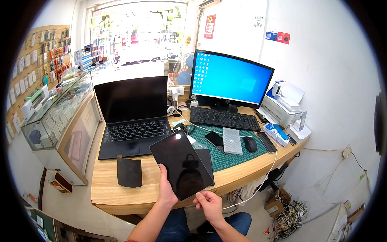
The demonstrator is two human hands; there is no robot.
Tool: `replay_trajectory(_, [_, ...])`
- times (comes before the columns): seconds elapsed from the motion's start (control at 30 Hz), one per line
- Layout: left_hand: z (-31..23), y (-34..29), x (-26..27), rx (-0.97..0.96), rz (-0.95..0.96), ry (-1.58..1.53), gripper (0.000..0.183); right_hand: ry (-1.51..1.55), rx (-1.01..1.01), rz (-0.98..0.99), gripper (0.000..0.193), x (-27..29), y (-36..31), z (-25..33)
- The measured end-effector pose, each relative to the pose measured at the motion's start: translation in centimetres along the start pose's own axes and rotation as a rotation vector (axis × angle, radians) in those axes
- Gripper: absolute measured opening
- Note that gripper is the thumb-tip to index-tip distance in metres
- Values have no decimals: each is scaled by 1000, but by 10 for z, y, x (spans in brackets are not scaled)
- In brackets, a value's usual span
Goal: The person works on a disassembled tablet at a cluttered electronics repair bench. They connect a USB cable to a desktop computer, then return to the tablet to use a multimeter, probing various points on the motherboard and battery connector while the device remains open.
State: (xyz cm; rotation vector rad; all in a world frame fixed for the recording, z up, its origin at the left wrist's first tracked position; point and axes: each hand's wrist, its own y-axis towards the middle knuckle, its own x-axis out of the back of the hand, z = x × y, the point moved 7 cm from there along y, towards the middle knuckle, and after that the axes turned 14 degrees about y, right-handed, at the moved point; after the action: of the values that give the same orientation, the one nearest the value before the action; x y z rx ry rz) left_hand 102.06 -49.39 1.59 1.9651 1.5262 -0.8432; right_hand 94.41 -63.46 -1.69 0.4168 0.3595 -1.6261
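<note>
My left hand (pixel 165 189) grips a black tablet (pixel 181 165) by its left edge, thumb on the front. The tablet is tilted over the desk's front edge, its dark screen reflecting a lamp and a silhouette. My right hand (pixel 209 205) is closed in a pinch at the tablet's lower right corner. A white cable (pixel 262 189) runs down from the desk to this hand; its tip is hidden by the fingers. Behind the tablet, another flat dark device (pixel 206 158) lies partly covered. A dark curved panel (pixel 129 172) rests on the desk to the left.
An open laptop (pixel 133 117) stands at left, a monitor (pixel 231 78) and keyboard (pixel 223 118) behind. On the green cutting mat (pixel 225 162) are a phone (pixel 215 139), bubble wrap (pixel 232 141) and a mouse (pixel 250 144). A printer (pixel 280 111) stands right; tangled cables (pixel 288 220) lie on the floor.
</note>
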Motion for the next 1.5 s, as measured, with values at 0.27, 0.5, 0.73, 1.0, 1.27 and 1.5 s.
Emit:
replay_trajectory(0.27, [1, 0, 3, 12, -12, -19, 80, 23, 22, -7, 15, -1, 0, -1])
replay_trajectory(0.5, [0, 1, 4, -5, -13, -28, 80, 25, 23, -8, 15, -1, 0, -3])
replay_trajectory(0.73, [-5, -2, -4, -20, -5, -7, 80, 12, 31, -14, 15, -2, 0, -2])
replay_trajectory(1.0, [-2, 0, -1, -9, 3, -42, 78, -17, 51, -19, 14, -1, 0, -1])
replay_trajectory(1.27, [-1, 0, 2, -5, -34, -45, 76, -49, 72, -31, 15, -2, 0, 1])
replay_trajectory(1.5, [1, 1, 5, 6, -52, -56, 76, -91, 81, -38, 16, -3, -1, 4])
